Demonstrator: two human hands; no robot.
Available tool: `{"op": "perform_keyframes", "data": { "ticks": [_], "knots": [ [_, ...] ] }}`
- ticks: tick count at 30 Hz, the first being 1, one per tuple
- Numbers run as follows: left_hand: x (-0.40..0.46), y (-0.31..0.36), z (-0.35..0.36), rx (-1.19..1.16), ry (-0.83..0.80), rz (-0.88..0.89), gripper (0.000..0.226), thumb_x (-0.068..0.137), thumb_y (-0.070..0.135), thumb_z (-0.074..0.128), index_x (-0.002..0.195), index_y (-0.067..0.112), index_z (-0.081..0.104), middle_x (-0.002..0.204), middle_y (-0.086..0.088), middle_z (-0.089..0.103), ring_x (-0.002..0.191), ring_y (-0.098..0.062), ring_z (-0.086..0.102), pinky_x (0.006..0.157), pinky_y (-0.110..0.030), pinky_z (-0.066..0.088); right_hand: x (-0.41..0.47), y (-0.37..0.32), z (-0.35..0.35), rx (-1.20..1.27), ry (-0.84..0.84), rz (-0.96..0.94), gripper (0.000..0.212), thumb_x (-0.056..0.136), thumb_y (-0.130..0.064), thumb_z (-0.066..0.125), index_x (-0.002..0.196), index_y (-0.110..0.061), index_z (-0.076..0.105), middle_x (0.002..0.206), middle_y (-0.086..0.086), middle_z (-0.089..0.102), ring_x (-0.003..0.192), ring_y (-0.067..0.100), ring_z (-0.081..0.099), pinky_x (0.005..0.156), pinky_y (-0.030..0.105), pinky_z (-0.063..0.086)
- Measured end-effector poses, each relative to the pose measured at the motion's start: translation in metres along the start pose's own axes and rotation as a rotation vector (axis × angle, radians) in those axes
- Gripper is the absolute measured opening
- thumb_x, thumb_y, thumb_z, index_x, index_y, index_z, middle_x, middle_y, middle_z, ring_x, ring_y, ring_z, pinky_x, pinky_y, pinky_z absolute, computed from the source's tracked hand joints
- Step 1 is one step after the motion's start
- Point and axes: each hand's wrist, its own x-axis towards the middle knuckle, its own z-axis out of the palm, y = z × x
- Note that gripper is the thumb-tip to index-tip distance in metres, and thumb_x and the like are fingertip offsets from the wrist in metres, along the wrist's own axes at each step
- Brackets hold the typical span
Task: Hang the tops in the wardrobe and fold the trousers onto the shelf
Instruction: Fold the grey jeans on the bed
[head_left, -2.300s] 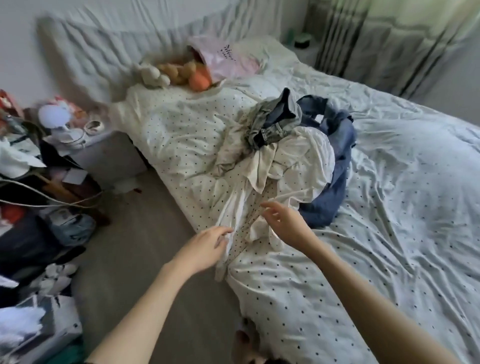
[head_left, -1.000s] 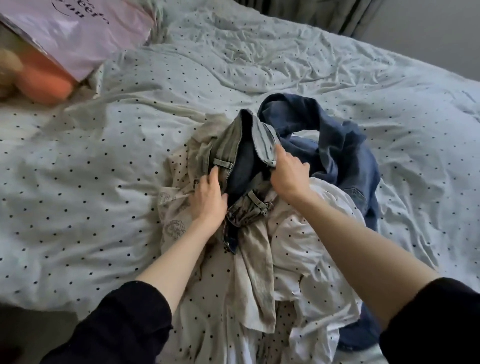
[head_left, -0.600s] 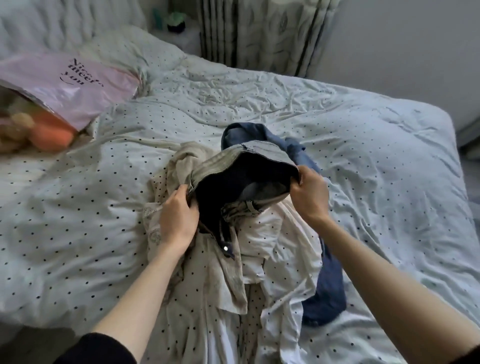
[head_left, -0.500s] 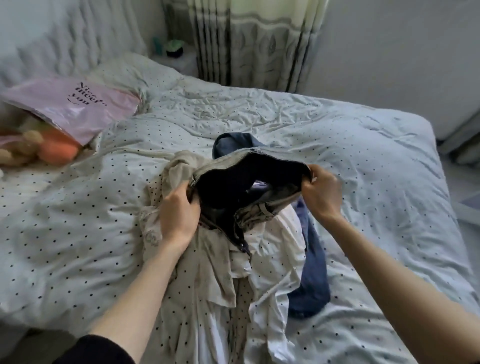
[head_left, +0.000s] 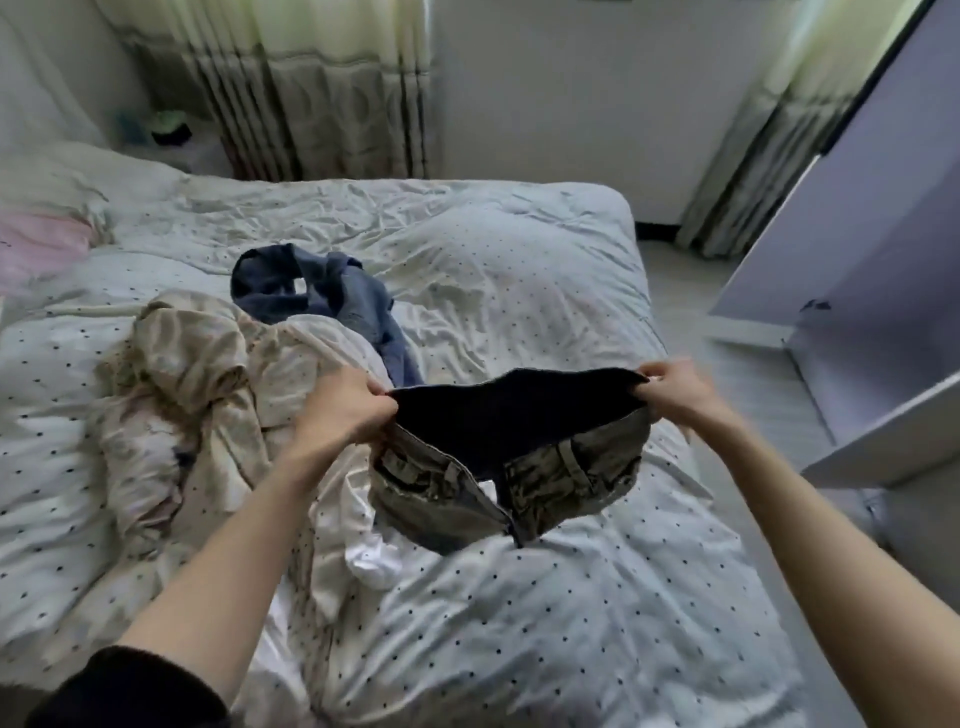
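Note:
Grey-green washed trousers (head_left: 457, 493) hang above the bed, held by the waistband and stretched wide, with the dark inside facing me. My left hand (head_left: 343, 410) grips the left end of the waistband and my right hand (head_left: 680, 389) grips the right end. A beige and white top (head_left: 197, 384) lies crumpled on the bed to the left. Blue jeans (head_left: 332, 301) lie behind it, partly covered by the light cloth.
The bed (head_left: 519, 249) has a white dotted cover. A pink pillow (head_left: 36, 244) sits at the far left. Curtains (head_left: 322, 104) hang behind the bed. An open white wardrobe door (head_left: 857, 208) and a white shelf edge (head_left: 883, 431) stand at the right, with grey floor (head_left: 691, 291) between.
I have lifted the grey-green trousers off the pile and carried them to the right, pulling the waistband out wide. My view has swung right, bringing the wardrobe door into sight.

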Motion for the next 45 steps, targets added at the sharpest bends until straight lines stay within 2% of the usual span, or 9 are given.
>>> {"op": "perform_keyframes", "data": {
  "ticks": [5,8,11,15,21,27,32,40,45],
  "knots": [
    [-0.004,0.018,0.051,0.004,-0.429,-0.225,0.025,0.082,-0.001,0.046,0.058,-0.001,0.051,0.041,-0.015,0.057,0.027,-0.018,0.051,0.031,-0.013,0.033,-0.001,0.063,-0.01,-0.169,-0.311,0.153,0.02,0.084,-0.007,0.06,0.065,-0.008,0.055,0.057,0.006,0.05,0.03,0.008,0.052,0.028,0.011,0.025],
    [0.014,0.011,0.081,-0.307,-0.399,-0.363,0.023,0.091,0.005,0.05,0.069,0.001,0.054,0.052,-0.01,0.058,0.031,-0.015,0.053,0.032,-0.014,0.038,0.018,0.081,0.014,-0.081,-0.177,0.202,0.03,0.086,-0.022,0.061,0.059,-0.014,0.052,0.06,0.007,0.06,0.045,0.014,0.06,0.041,0.019,0.036],
    [0.037,0.007,0.125,-0.65,-0.218,-0.38,0.025,0.093,0.006,0.047,0.118,0.009,0.049,0.092,-0.012,0.061,0.067,-0.019,0.064,0.059,-0.03,0.054,0.038,0.093,0.047,0.102,0.059,0.193,0.023,0.089,-0.021,0.048,0.07,-0.015,0.061,0.087,0.013,0.069,0.081,0.027,0.063,0.062,0.028,0.039],
    [0.024,-0.021,0.183,-0.186,-0.193,-0.094,0.051,0.09,0.006,0.048,0.139,0.014,0.039,0.132,-0.014,0.053,0.115,-0.027,0.054,0.099,-0.036,0.04,0.029,0.114,0.114,0.026,-0.09,0.066,0.037,0.094,-0.023,0.046,0.128,-0.015,0.056,0.13,0.008,0.059,0.117,0.027,0.054,0.094,0.036,0.044],
    [0.032,-0.046,0.256,0.289,-0.261,0.398,0.057,0.091,0.004,0.044,0.146,0.015,0.032,0.155,-0.008,0.021,0.144,-0.02,0.016,0.118,-0.03,0.01,0.05,0.141,0.191,-0.164,-0.208,-0.171,0.04,0.097,-0.018,0.039,0.137,-0.02,0.047,0.141,0.001,0.048,0.131,0.019,0.04,0.106,0.043,0.035],
    [0.108,-0.023,0.286,0.64,-0.148,0.604,0.058,0.099,0.033,0.039,0.15,0.025,0.014,0.154,0.0,0.023,0.143,-0.019,0.014,0.115,-0.048,0.003,0.12,0.143,0.221,-0.365,-0.351,-0.286,0.07,0.088,-0.01,0.043,0.15,-0.029,0.017,0.158,-0.01,0.016,0.144,0.011,0.015,0.113,0.056,0.014],
    [0.123,-0.02,0.288,0.647,-0.124,0.644,0.031,0.095,0.037,0.046,0.121,0.021,0.05,0.118,0.001,0.052,0.114,-0.019,0.045,0.099,-0.037,0.018,0.129,0.148,0.213,-0.587,-0.225,-0.394,0.037,0.089,-0.022,0.051,0.126,-0.028,0.052,0.123,-0.005,0.057,0.113,0.019,0.046,0.093,0.043,0.023],
    [0.166,-0.003,0.271,0.466,0.062,0.659,0.018,0.088,0.021,0.063,0.1,0.008,0.066,0.09,-0.01,0.059,0.079,-0.027,0.054,0.08,-0.038,0.034,0.116,0.171,0.177,0.077,0.108,-0.081,0.022,0.087,-0.003,0.058,0.108,-0.008,0.063,0.103,0.004,0.065,0.102,0.027,0.058,0.101,0.044,0.033],
    [0.178,0.007,0.297,0.541,0.037,0.647,0.033,0.093,0.032,0.055,0.122,0.017,0.058,0.114,-0.009,0.055,0.107,-0.025,0.048,0.091,-0.039,0.024,0.133,0.166,0.177,0.172,0.046,-0.11,0.019,0.088,-0.002,0.057,0.106,-0.007,0.061,0.096,-0.004,0.055,0.098,0.019,0.053,0.097,0.053,0.039]
  ]
}}
